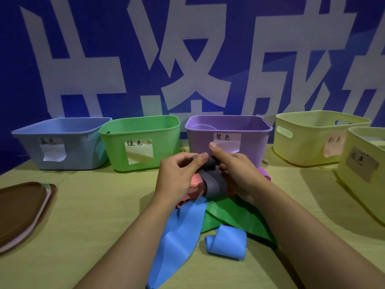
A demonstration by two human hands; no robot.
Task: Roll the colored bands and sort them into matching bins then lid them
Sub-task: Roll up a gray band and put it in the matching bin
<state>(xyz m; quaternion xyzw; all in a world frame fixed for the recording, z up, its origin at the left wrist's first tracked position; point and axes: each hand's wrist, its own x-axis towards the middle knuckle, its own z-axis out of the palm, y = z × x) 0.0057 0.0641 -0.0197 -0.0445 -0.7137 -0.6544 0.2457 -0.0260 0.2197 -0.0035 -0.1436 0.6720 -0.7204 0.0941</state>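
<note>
Both hands hold a grey band (214, 182) above the pile in the middle of the table. My left hand (179, 176) pinches its upper end with thumb and fingers, and my right hand (235, 170) grips the same end from the right. The grey band hangs down in a loop. Under it lie a pink band (195, 184), a blue band (181, 236), a green band (229, 217) and a bit of purple band (264, 174). Behind stand a blue bin (62, 142), a green bin (141, 142), a purple bin (227, 136) and two yellow bins (308, 138) (364, 170).
A stack of brown lids (23, 209) lies at the table's left edge. Each bin carries a paper label on its front. A blue banner with large white characters hangs behind the bins. The yellow-green tablecloth (93, 205) covers the table.
</note>
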